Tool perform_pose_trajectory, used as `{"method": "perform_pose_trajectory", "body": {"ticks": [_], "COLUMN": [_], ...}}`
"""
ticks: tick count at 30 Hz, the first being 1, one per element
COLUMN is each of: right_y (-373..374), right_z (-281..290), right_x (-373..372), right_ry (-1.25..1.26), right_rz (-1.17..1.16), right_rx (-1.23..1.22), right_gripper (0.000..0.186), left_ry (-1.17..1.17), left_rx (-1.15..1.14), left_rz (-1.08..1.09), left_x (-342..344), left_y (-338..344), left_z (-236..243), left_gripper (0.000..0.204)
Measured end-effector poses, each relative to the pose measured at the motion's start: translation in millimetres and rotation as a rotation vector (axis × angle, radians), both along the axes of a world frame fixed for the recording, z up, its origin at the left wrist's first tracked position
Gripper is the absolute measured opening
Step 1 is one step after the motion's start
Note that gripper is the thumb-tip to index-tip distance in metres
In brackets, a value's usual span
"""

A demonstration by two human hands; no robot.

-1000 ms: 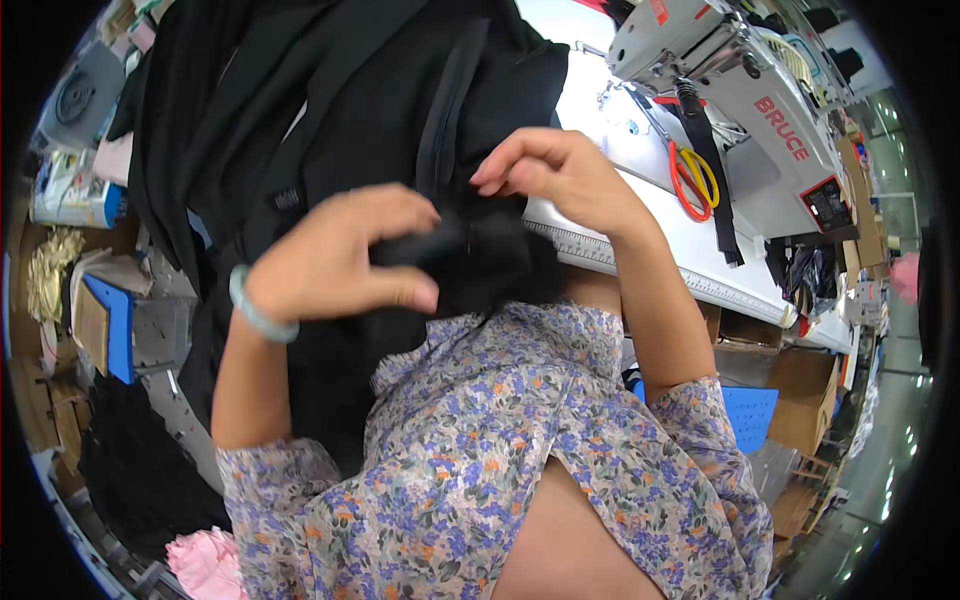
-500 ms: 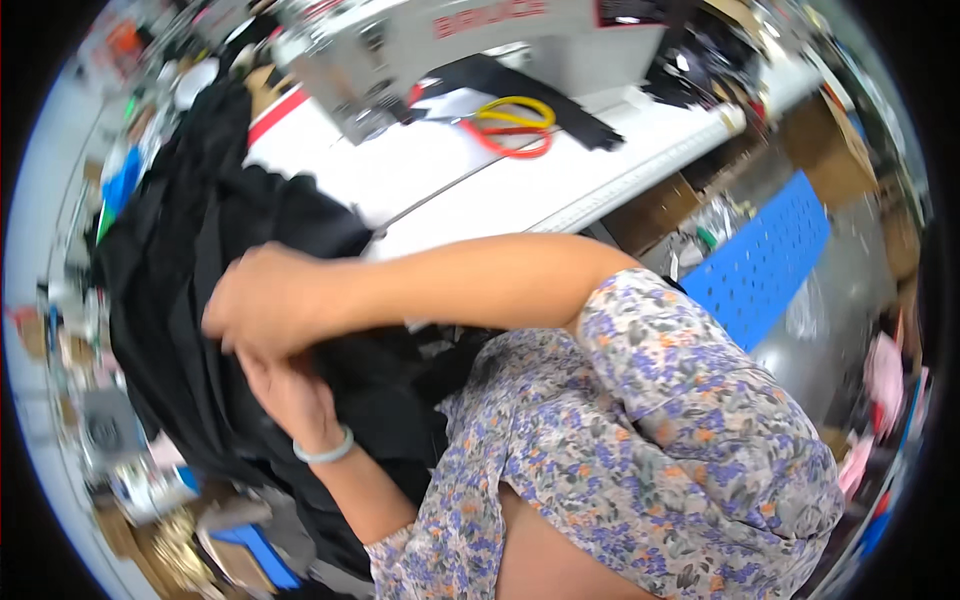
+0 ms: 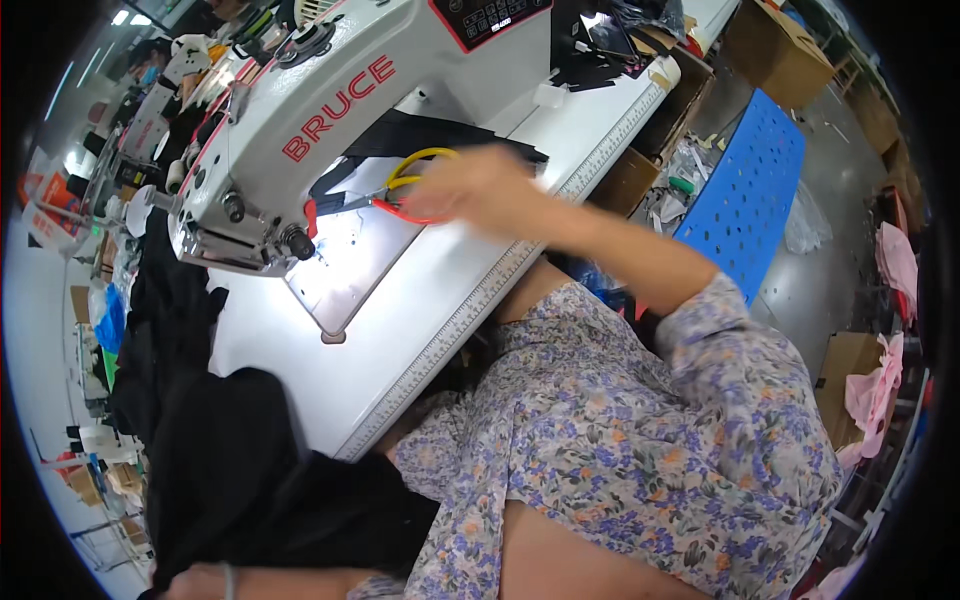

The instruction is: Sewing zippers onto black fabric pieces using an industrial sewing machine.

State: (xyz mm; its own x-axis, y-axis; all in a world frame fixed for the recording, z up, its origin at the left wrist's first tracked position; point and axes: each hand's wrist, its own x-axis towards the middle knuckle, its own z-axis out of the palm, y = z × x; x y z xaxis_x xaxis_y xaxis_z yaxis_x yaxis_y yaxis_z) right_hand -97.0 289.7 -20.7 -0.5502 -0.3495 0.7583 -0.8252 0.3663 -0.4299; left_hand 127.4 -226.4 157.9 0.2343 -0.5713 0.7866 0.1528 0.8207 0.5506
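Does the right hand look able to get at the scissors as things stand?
Probably yes: the right hand, though blurred, is right by the handle end of the scissors on the white table, and nothing visible blocks the way. Whether it touches them is unclear.

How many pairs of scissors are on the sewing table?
1: the red-and-yellow-handled scissors, on the white tabletop by the sewing machine, partly hidden by the blurred right hand. Others may be hidden.
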Motion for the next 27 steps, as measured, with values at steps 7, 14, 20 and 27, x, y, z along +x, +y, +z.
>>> {"method": "perform_pose_trajectory", "body": {"ticks": [7,14,20,27], "right_y": [178.8,188.7,212.9,167.4], "right_z": [-14.1,-23.4,-19.3,19.3], "right_x": [-67.1,-97.1,-103.1,-65.4], "right_ry": [-0.114,-0.083,0.001,0.172], "right_rz": [-0.881,-0.841,-0.716,-0.839], "right_rx": [0.603,1.063,1.039,0.632], "right_gripper": [0.021,0.025,0.016,0.017], "left_ry": [-1.162,-1.615,-1.310,-1.151], "left_rx": [-1.042,-0.690,-0.545,-1.080], "left_rz": [-0.742,-0.964,-1.063,-0.753], "left_x": [-152.0,-187.3,-186.9,-167.0], "left_y": [140.6,242.3,231.4,225.6], "left_z": [-74.8,-173.6,-182.1,-179.3], "left_gripper": [0.015,0.011,0.019,0.021]}}
